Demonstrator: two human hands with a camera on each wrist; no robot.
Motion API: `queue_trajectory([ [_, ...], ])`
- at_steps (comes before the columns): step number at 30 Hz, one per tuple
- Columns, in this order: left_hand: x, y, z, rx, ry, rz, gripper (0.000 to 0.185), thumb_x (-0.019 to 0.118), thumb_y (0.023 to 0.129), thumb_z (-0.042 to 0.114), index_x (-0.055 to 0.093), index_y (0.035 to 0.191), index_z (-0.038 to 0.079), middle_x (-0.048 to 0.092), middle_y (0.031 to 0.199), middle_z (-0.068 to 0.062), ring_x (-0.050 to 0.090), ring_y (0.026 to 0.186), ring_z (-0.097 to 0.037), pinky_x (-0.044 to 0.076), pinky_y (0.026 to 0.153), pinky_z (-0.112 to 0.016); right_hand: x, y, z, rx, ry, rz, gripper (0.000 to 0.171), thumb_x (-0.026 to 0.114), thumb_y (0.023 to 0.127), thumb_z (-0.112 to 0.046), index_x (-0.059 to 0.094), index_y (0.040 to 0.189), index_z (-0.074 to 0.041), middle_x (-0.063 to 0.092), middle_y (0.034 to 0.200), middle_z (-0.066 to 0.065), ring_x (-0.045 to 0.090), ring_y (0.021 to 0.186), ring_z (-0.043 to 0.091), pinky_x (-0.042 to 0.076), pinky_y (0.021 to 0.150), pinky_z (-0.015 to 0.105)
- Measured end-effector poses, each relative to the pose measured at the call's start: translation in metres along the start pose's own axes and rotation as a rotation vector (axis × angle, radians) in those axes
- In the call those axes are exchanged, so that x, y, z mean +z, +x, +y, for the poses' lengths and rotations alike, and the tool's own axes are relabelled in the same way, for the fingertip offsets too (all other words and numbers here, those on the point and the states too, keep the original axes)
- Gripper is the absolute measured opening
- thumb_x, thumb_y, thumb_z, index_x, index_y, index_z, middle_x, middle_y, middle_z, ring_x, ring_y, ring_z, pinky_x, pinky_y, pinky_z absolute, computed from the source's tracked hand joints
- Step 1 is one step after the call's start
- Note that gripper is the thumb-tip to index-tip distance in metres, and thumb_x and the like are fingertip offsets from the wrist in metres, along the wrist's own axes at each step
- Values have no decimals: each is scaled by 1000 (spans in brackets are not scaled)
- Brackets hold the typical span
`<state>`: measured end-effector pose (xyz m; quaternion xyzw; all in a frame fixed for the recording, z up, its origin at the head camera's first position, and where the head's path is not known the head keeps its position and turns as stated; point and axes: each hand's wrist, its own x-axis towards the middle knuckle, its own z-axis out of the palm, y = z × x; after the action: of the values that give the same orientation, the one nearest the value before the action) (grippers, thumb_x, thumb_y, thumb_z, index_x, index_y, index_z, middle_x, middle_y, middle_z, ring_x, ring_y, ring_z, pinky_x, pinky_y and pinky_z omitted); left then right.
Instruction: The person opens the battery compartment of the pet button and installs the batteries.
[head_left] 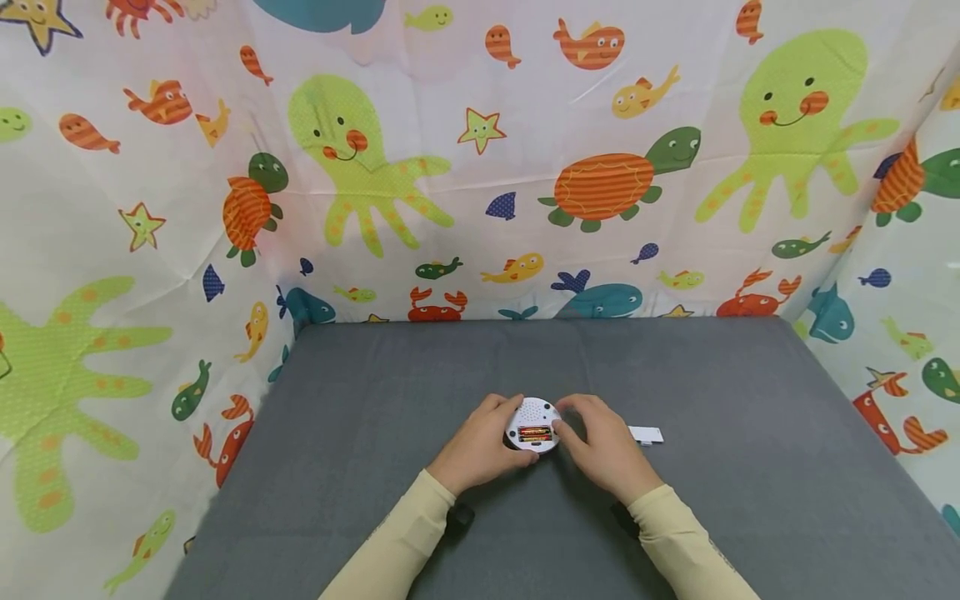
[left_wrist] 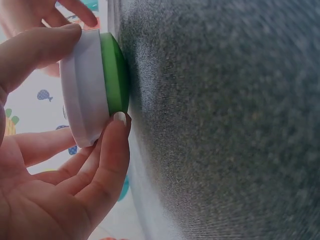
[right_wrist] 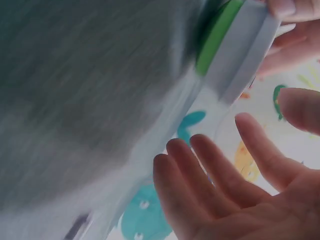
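Observation:
A round white device with a green underside is held face down just over the grey table, its speaker holes and battery slot upward. Two red-and-black batteries lie in the slot. My left hand grips the device by its left rim, thumb on one side and fingers on the other; the left wrist view shows the white body and green part in that grip. Beside the right rim is my right hand; in the right wrist view its fingers are loosely bent, apart from the device, holding nothing.
A small white battery cover lies on the grey table, just right of my right hand. A curtain printed with sea animals closes off the back and both sides.

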<state>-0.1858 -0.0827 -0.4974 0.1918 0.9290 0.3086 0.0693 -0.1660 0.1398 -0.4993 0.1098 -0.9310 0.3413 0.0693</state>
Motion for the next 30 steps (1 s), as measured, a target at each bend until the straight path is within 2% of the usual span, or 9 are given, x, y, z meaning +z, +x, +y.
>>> queue_trajectory([
  [5, 1, 1, -1, -3, -6, -2, 90, 89, 90, 40, 48, 163, 10, 59, 146, -8, 61, 119, -19, 54, 100, -37, -15, -6, 26, -32, -161, 56, 25, 73, 99, -12, 73, 123, -7, 73, 126, 14, 71, 118, 37, 56, 99, 58],
  [9, 3, 0, -3, -12, -5, -6, 90, 89, 90, 42, 48, 164, 12, 58, 147, -5, 60, 120, -17, 53, 100, -35, -29, -13, 46, -14, -277, 70, 23, 75, 94, -6, 74, 117, -6, 75, 120, 15, 71, 110, 40, 57, 92, 59],
  [18, 3, 0, -1, -16, -17, -8, 90, 89, 90, 41, 48, 164, 13, 58, 148, -6, 60, 122, -18, 54, 102, -37, -59, -30, 80, 50, -269, 37, 23, 83, 87, -2, 74, 107, -8, 77, 107, 13, 72, 95, 33, 56, 83, 57],
  [24, 6, 1, -1, -25, -11, -17, 91, 89, 90, 42, 47, 165, 13, 58, 149, -5, 59, 124, -17, 54, 104, -38, -62, -31, 85, 66, -286, 32, 20, 87, 85, -6, 71, 93, -15, 75, 97, 8, 67, 84, 25, 53, 75, 52],
  [30, 6, 2, -2, -27, -3, -21, 91, 89, 90, 43, 46, 165, 13, 57, 150, -5, 59, 126, -17, 53, 106, -39, -61, -31, 85, 55, -294, 39, 22, 88, 84, -6, 69, 85, -17, 72, 87, 3, 61, 78, 21, 50, 70, 47],
])
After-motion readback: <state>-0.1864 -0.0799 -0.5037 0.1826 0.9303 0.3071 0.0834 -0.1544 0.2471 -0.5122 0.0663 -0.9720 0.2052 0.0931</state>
